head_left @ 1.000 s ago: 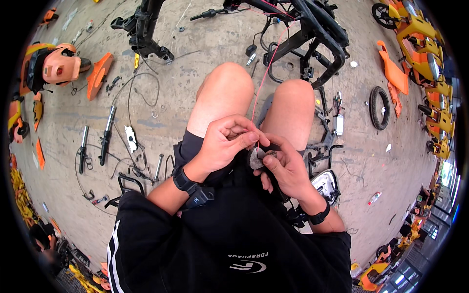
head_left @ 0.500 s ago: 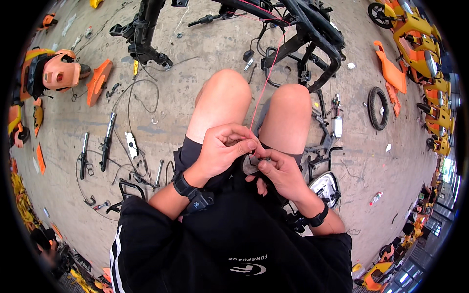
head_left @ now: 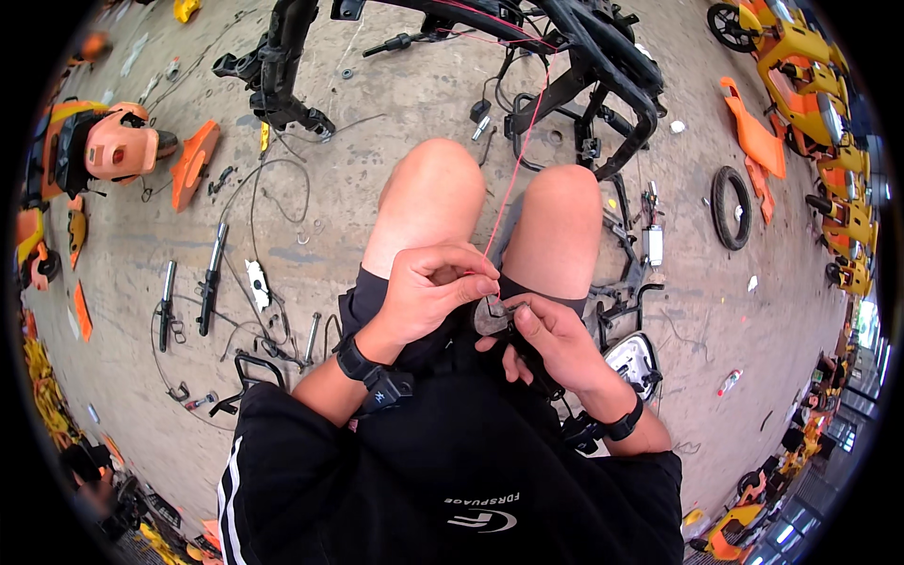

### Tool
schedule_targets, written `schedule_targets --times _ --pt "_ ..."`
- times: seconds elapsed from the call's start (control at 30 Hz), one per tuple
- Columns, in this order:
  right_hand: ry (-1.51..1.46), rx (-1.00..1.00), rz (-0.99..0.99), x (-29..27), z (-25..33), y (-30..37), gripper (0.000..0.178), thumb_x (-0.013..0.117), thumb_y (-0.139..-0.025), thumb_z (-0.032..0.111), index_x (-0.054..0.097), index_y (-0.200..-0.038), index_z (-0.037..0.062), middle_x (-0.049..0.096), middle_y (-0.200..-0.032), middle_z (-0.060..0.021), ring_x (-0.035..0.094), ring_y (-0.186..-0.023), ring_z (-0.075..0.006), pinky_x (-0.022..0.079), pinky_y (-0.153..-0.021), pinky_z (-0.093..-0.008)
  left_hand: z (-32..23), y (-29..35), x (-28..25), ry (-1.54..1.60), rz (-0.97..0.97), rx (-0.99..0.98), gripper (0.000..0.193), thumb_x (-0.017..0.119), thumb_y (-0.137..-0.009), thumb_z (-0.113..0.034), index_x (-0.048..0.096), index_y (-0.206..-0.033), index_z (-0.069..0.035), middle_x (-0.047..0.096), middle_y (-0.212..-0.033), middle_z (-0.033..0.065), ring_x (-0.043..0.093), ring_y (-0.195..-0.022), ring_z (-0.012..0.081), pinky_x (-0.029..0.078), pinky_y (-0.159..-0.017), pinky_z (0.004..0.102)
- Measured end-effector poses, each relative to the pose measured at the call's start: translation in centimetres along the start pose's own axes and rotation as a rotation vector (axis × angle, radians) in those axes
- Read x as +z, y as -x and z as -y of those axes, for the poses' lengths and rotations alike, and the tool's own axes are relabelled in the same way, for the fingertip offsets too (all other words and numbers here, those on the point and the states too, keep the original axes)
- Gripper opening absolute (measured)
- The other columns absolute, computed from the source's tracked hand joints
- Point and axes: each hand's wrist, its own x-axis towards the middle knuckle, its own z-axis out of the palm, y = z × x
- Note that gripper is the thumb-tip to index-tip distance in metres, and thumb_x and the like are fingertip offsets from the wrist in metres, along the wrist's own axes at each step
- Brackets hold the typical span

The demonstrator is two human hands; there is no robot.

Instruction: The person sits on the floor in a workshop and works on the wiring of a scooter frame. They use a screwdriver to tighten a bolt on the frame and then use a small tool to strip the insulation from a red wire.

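Observation:
A thin red wire runs from the black vehicle frame down between my knees to my hands. My left hand is closed, pinching the wire's lower end between thumb and fingertips. Just to the right, my right hand curls around a slim black object, mostly hidden by the fingers and dark clothing; its kind does not show. The right thumb lies along its top. A short dark end of wire bends down between the two hands.
Shock absorbers, cables and a bolt lie on the floor at left. A tyre, orange panels and a white-and-black part lie at right. Yellow scooters line the right edge; an orange one stands far left.
My right hand has drawn slightly right and down, away from the left fingertips, and its thumb and fingers have shifted. More of the black object shows. My left hand keeps its pinch.

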Motion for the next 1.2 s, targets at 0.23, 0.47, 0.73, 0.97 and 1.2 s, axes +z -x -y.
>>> schedule_targets --times 0.23,0.47,0.73,0.97,1.2 --pt "-0.003 0.049 0.016 -0.3 1.6 0.0 0.046 0.039 -0.105 0.036 0.047 -0.127 -0.0034 0.069 -0.089 -0.0169 0.063 -0.055 -0.0167 0.047 -0.044 -0.0235 -1.4 -0.3 0.5 -0.028 -0.02 -0.08 0.008 0.069 -0.087 0.002 0.069 -0.095 0.005 0.066 -0.096 0.0092 0.063 -0.072 0.0099 0.049 -0.054 0.0201" --pt "-0.02 0.031 -0.005 -0.8 2.5 -0.4 0.045 0.041 -0.105 0.034 0.049 -0.127 -0.0038 0.068 -0.086 -0.0148 0.064 -0.057 -0.0155 0.049 -0.046 -0.0229 -2.7 -1.9 0.5 -0.047 0.059 -0.148 0.006 0.069 -0.086 -0.001 0.067 -0.09 0.002 0.063 -0.101 0.0129 0.067 -0.08 0.0165 0.051 -0.053 0.0218" --pt "0.007 0.004 -0.047 -0.7 2.3 -1.0 0.037 0.042 -0.105 0.028 0.052 -0.124 -0.0023 0.067 -0.083 -0.0117 0.062 -0.055 -0.0131 0.048 -0.045 -0.0214 -2.1 -2.1 0.1 -0.021 0.032 -0.217 0.005 0.067 -0.087 0.0 0.067 -0.09 0.003 0.062 -0.1 0.0115 0.067 -0.079 0.0161 0.05 -0.051 0.0209" --pt "0.077 -0.047 -0.146 -0.2 1.8 -1.0 0.038 0.042 -0.105 0.028 0.051 -0.126 -0.0026 0.067 -0.081 -0.0122 0.061 -0.054 -0.0124 0.047 -0.045 -0.0217 -2.2 -2.1 0.9 -0.084 -0.015 -0.155 0.006 0.067 -0.087 0.003 0.067 -0.093 0.004 0.063 -0.101 0.0113 0.064 -0.084 0.0135 0.052 -0.072 0.0235" --pt "0.178 -0.106 -0.203 0.1 1.5 -1.1 0.036 0.043 -0.105 0.025 0.05 -0.126 -0.0028 0.067 -0.082 -0.0115 0.061 -0.057 -0.0105 0.047 -0.047 -0.0208 -2.7 -1.8 1.3 -0.075 -0.132 -0.273 0.01 0.068 -0.086 0.004 0.068 -0.097 0.002 0.069 -0.102 0.0134 0.065 -0.084 0.0123 0.053 -0.076 0.0242"
